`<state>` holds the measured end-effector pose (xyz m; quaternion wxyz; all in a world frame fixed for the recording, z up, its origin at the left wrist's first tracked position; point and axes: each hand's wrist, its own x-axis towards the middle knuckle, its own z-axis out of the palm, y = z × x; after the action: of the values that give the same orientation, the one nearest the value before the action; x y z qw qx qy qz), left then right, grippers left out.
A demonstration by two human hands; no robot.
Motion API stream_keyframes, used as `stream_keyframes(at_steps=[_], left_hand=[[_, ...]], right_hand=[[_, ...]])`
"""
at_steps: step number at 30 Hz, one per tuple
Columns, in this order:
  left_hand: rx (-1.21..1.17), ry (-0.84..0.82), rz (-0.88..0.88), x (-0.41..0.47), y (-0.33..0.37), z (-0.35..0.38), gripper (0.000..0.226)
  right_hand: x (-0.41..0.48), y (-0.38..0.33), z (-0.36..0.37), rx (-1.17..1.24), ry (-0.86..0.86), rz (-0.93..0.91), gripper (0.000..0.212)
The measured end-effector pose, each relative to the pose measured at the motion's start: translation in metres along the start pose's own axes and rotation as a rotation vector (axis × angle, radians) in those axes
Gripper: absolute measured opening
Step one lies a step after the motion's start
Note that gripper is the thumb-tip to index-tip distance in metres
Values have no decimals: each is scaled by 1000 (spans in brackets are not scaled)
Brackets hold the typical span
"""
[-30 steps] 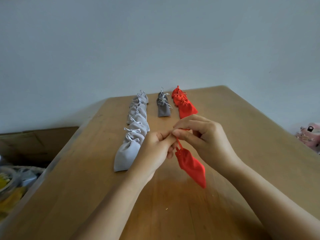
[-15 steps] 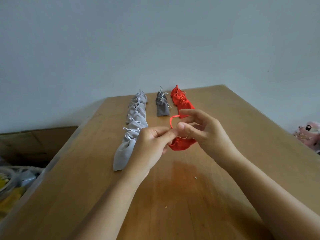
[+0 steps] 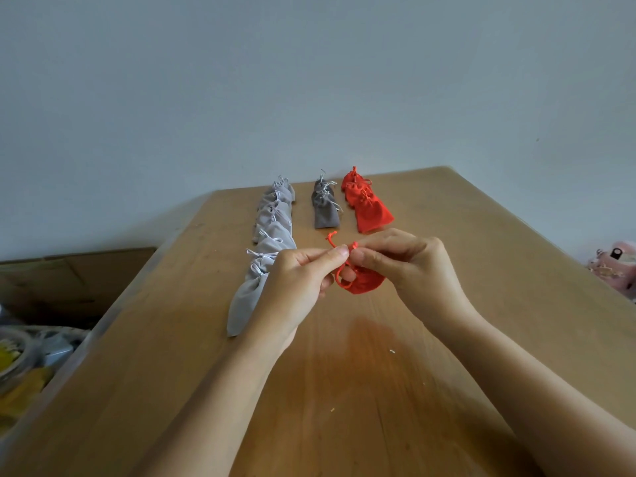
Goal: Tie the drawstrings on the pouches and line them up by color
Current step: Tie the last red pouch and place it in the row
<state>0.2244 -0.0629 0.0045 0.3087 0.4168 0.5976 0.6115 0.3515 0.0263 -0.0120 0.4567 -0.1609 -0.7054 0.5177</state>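
1. Left hand [image 3: 296,280]: pinches the red drawstring [image 3: 336,283], just nearer than the red row [image 3: 370,211].
2. Right hand [image 3: 409,266]: pinches the same cord; the red pouch [image 3: 366,282] hangs beneath, above the desk [image 3: 344,390].
3. Method: pull both ends evenly and seat the knot at the neck.
4. Left of the red row: dark grey row [image 3: 325,211], then light grey row [image 3: 272,228].

Readable text: none.
Pouches [image 3: 373,215] beyond the fingers [image 3: 325,257] are plain cloth; clutter [image 3: 20,359] far left of them and a pink object [image 3: 616,266] far right are too blurred to read.
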Motion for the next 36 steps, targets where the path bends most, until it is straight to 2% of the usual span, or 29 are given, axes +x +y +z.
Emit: stream_keyframes(at_steps=[3, 6, 10, 15, 20, 23, 29, 36], left_hand=[[19, -19, -32, 0, 0, 0, 22], [-12, -19, -37, 0, 0, -1, 23], [-6, -11, -27, 0, 0, -1, 27], [-16, -35, -31, -2, 4, 0, 23], [-1, 16, -24, -1, 5, -2, 22], [6, -12, -60, 0, 5, -4, 20], [-146, -70, -239, 4, 4, -9, 13], [-381, -96, -355, 7, 6, -15, 9]], right_hand=[[1, -5, -2, 140, 23, 106, 11], [2, -7, -4, 130, -46, 116, 12], [1, -5, 0, 85, -127, 87, 24], [1, -1, -3, -62, -28, -24, 11], [2, -2, -4, 46, 5, 63, 9], [3, -3, -4, 59, 5, 59, 9], [3, -5, -4, 107, 19, 47, 7], [2, -15, -11, 236, -152, 78, 17]])
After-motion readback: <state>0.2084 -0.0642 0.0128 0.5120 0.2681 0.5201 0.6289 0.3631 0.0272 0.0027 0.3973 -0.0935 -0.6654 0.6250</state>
